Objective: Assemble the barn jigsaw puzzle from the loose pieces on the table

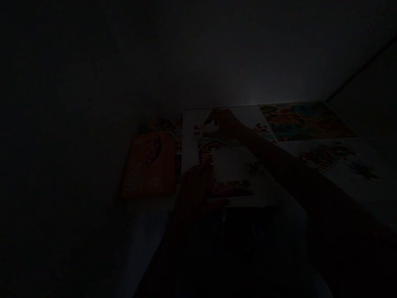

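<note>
The view is very dark. A partly assembled jigsaw puzzle (229, 189) lies on a white surface, with its left side, lower edge and upper part joined around a pale middle. My left hand (197, 189) rests at the puzzle's left edge, fingers stretched out and thumb apart along the bottom. Farther up, my right hand (226, 122) bends its thumb and fingers toward each other at a small jigsaw puzzle piece (197, 131) by the puzzle's upper left corner. It seems to pinch the piece, though the fingertips are dim.
An orange box (149, 166) sits to the left, over some printed pictures or pieces. A colourful picture sheet (306, 120) lies at the far right. Loose puzzle pieces (328, 155) are heaped below it, and a few more (263, 129) lie beyond my right forearm.
</note>
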Available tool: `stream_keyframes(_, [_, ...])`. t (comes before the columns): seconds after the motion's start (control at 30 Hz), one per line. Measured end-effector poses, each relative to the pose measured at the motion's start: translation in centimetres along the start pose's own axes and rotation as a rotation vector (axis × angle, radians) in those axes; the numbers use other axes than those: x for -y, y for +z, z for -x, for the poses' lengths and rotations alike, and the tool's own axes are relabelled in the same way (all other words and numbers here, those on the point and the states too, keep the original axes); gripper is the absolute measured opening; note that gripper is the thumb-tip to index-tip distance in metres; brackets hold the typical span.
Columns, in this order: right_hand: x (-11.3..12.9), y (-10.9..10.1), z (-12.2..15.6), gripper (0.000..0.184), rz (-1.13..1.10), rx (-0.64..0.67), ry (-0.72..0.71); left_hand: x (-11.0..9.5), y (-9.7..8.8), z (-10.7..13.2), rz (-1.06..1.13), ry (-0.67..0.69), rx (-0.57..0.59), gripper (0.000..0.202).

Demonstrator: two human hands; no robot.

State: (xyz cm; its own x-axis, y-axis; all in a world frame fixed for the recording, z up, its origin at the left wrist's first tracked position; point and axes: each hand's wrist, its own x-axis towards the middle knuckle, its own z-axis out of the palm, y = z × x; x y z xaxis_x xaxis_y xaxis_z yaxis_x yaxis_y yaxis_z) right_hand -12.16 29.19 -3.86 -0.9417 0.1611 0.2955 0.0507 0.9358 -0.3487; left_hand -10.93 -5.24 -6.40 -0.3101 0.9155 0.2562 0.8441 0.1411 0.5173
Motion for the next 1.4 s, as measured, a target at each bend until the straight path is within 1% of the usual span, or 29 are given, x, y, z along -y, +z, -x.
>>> stream_keyframes(0.07, [0.4, -1.4, 5.0, 0.06, -0.03, 0.053, -0.059, 0.0, 0.1, 0.0, -0.011, -0.003, -0.029, 0.101])
stream_keyframes(0.17, [1.3, -2.5, 12.6, 0.058, -0.06, 0.111, -0.071, 0.0, 0.2, -0.2, -0.047, -0.029, -0.056, 0.099])
stream_keyframes(0.2, [1.5, -2.6, 14.7, 0.056, -0.063, 0.13, -0.066, 0.1, 0.3, -0.2, -0.055, -0.026, -0.061, 0.1])
stream_keyframes(0.27, [1.8, -2.7, 18.1, 0.052, -0.051, 0.143, -0.038, 0.2, 0.4, -0.4, -0.056, -0.009, -0.076, 0.1])
stream_keyframes(0.33, [1.9, -2.8, 20.5, 0.052, -0.02, 0.095, 0.039, 0.3, 0.5, -0.5, -0.058, 0.007, -0.08, 0.097])
stream_keyframes(0.47, [1.8, -3.1, 24.0, 0.046, 0.037, -0.048, 0.251, 0.1, 0.4, -0.6, -0.086, 0.029, -0.061, 0.088])
stream_keyframes(0.53, [1.7, -3.2, 25.4, 0.043, 0.054, -0.078, 0.291, -0.1, 0.3, -0.5, -0.101, 0.034, -0.04, 0.082])
stream_keyframes(0.63, [1.6, -3.1, 26.7, 0.042, 0.058, -0.065, 0.269, -0.4, 0.2, -0.6, -0.123, 0.058, 0.029, 0.071])
stream_keyframes(0.7, [1.7, -3.0, 27.0, 0.042, 0.05, -0.03, 0.249, -0.8, 0.4, -0.8, -0.138, 0.084, 0.086, 0.07])
stream_keyframes(0.8, [2.2, -2.7, 27.0, 0.042, 0.051, -0.012, 0.266, -1.6, 1.3, -1.6, -0.166, 0.121, 0.145, 0.078])
stream_keyframes(0.93, [2.6, -2.6, 26.8, 0.044, 0.101, -0.075, 0.317, -2.3, 2.7, -2.6, -0.185, 0.178, 0.152, 0.084])
stream_keyframes(1.03, [1.6, -2.8, 25.9, 0.043, 0.115, -0.135, 0.364, -2.5, 3.3, -2.9, -0.213, 0.158, 0.13, 0.087])
stream_keyframes(1.1, [0.2, -2.9, 24.2, 0.045, 0.111, -0.162, 0.401, -2.7, 3.4, -2.8, -0.233, 0.116, 0.094, 0.091])
stream_keyframes(1.2, [-2.6, -3.1, 19.9, 0.051, 0.098, -0.164, 0.411, -2.8, 3.3, -2.5, -0.24, 0.053, 0.045, 0.098])
stream_keyframes(1.3, [-4.8, -2.8, 15.2, 0.06, 0.146, -0.105, 0.433, -2.3, 2.8, -2.0, -0.227, 0.016, 0.026, 0.099])
stream_keyframes(1.4, [-5.7, -2.5, 12.2, 0.062, 0.204, -0.037, 0.478, -1.3, 2.1, -1.4, -0.225, -0.009, -0.025, 0.096])
